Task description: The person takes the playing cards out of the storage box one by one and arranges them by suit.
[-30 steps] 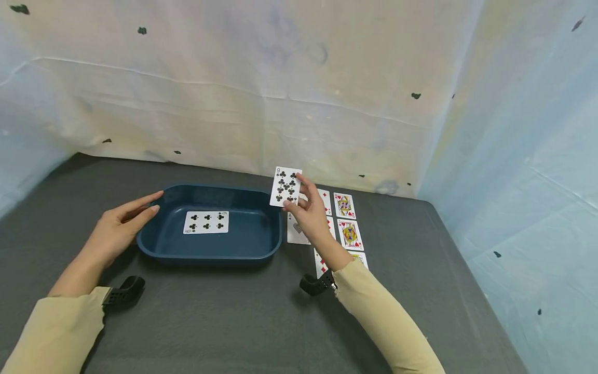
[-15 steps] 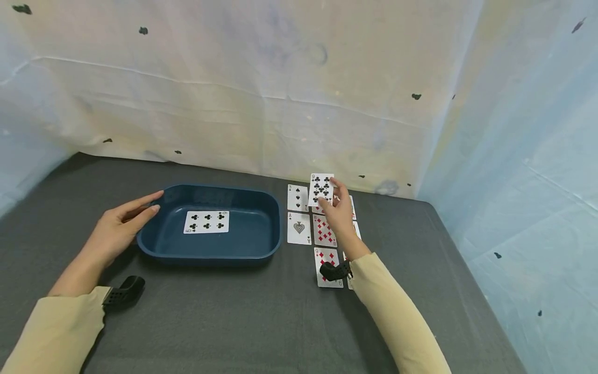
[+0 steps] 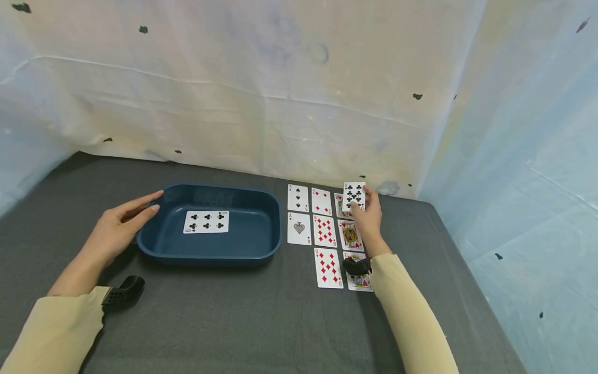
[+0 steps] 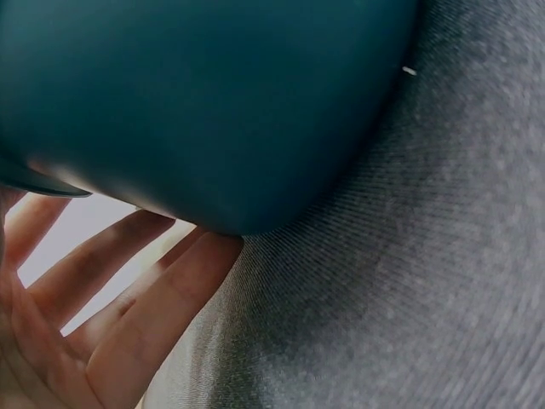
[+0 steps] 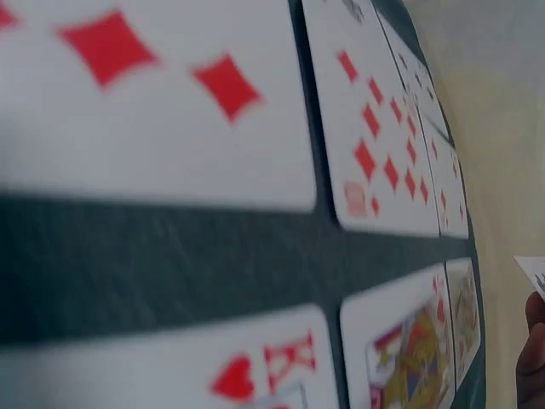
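Note:
My left hand (image 3: 117, 228) is at the left end of the dark blue tray (image 3: 210, 258), thumb over the rim and fingers along the outer wall. In the left wrist view those fingers (image 4: 166, 315) touch the tray's outside. A six of clubs (image 3: 206, 222) lies face up inside the tray. My right hand (image 3: 369, 215) pinches a nine of clubs (image 3: 353, 196) between thumb and fingers, above the far end of the rightmost card column. It partly covers a face card (image 3: 338, 205) there. In the right wrist view only a corner of the held card (image 5: 534, 273) shows.
Right of the tray, face-up cards lie in columns: a three (image 3: 298, 198) and ace of spades (image 3: 299, 228), then several diamonds including a nine (image 3: 328, 268), then face cards including a king of hearts (image 3: 358, 280). Fabric walls stand behind and right of the dark table (image 3: 233, 322).
My right hand has carried the nine of clubs rightward from the tray's right edge, across the card columns, to the rightmost one. The left hand and tray have stayed put.

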Tool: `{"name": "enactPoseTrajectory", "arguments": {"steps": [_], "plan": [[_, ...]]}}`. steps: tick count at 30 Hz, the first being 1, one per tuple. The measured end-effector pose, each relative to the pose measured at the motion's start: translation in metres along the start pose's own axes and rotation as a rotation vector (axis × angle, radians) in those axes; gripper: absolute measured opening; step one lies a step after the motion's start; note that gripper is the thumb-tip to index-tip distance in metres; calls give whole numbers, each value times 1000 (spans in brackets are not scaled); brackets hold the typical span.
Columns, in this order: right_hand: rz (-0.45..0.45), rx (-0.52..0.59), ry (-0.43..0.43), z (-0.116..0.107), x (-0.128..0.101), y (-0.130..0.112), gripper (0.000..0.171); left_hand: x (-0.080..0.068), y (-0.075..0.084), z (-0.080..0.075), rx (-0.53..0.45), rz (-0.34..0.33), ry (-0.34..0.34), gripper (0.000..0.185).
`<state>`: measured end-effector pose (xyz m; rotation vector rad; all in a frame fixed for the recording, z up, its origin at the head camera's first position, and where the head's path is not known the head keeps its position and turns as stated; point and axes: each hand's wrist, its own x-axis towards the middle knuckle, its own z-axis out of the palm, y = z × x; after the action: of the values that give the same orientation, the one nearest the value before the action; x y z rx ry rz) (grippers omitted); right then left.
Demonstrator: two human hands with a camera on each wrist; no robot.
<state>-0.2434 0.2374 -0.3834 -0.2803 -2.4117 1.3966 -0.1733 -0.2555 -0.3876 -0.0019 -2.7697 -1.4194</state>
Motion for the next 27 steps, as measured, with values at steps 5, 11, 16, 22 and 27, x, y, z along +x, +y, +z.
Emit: {"name": "enactPoseTrajectory", "arguments": {"steps": [5,11,16,22,27], "plan": [[16,-77,38,-9,7,11,57,0,1,0,7,-4,10,58],[48,-149,58,-20,14,22,56,0,0,0,-1,-7,2,58],[69,-190,39,-27,16,29,56,0,0,-1,-8,-8,-4,58],[114,-255,-27,-33,17,35,57,0,0,0,-16,-2,-3,57],[139,-363,-68,-33,17,33,49,-1,0,-1,-14,1,2,56]]}}
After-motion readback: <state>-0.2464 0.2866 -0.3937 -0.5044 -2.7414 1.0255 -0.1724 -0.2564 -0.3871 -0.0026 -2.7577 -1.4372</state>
